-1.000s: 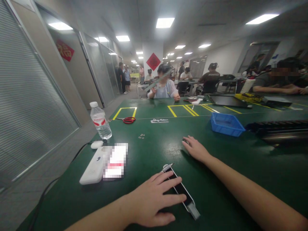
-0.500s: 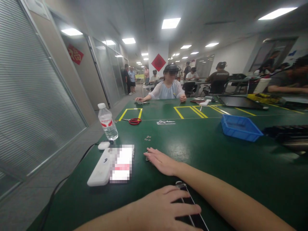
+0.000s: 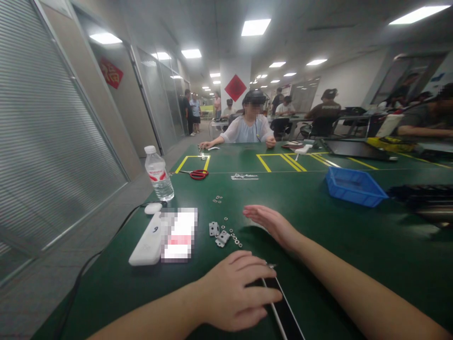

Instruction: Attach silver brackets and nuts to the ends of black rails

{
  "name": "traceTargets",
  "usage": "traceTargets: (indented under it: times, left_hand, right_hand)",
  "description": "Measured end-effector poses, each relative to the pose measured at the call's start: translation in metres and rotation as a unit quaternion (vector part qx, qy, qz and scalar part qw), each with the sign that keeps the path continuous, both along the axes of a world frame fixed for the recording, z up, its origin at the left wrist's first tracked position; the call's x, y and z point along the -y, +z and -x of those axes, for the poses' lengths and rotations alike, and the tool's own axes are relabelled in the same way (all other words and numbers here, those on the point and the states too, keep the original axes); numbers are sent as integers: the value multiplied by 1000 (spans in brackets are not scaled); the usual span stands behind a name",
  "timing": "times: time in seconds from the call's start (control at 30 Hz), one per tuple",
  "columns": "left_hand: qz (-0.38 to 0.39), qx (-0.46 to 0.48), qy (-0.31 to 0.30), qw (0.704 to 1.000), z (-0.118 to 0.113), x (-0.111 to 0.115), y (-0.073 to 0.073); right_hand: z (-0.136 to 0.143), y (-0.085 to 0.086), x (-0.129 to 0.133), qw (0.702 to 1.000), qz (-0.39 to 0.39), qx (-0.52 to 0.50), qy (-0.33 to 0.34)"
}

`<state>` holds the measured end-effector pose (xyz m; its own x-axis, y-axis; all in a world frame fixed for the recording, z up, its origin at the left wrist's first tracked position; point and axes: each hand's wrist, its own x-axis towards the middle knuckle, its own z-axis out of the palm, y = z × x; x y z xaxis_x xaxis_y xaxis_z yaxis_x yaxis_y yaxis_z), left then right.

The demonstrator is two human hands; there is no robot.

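Here, the left hand (image 3: 239,293), fingers apart, seemingly steadies a silver-edged black bar (image 3: 283,307); the right hand (image 3: 274,226), fingers together, flanks washer-like rings (image 3: 237,242)

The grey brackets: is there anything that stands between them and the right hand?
Yes, small rings: several lie loose on the table beside the brackets, on the side toward the right hand. They look flat and low. The left hand is nearer the camera, over the black bar, so outside this gap.
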<state>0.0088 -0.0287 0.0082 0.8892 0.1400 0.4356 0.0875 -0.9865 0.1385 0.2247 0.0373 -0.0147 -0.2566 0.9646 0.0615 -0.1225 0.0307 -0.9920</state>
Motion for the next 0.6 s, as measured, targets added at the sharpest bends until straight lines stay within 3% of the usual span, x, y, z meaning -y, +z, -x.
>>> traceTargets:
  times: [0.1,0.2,0.3,0.47,0.6]
  left_hand:
    - [17,27,135,990,4,-10,0]
    - [31,3,300,953,10,-22,1]
    - [31,-41,405,913,15,-32,3]
    - [66,-98,429,896,19,-38,4]
    - [73,-77,418,902,17,-39,3]
  right_hand:
    - [-17,1,27,986,-47,159,4]
    - [-21,11,55,943,-135,301,46]
    - [-17,23,75,902,-196,372,92]
    - [-11,35,87,870,-212,422,137]
    - [-11,37,88,861,-207,440,149]
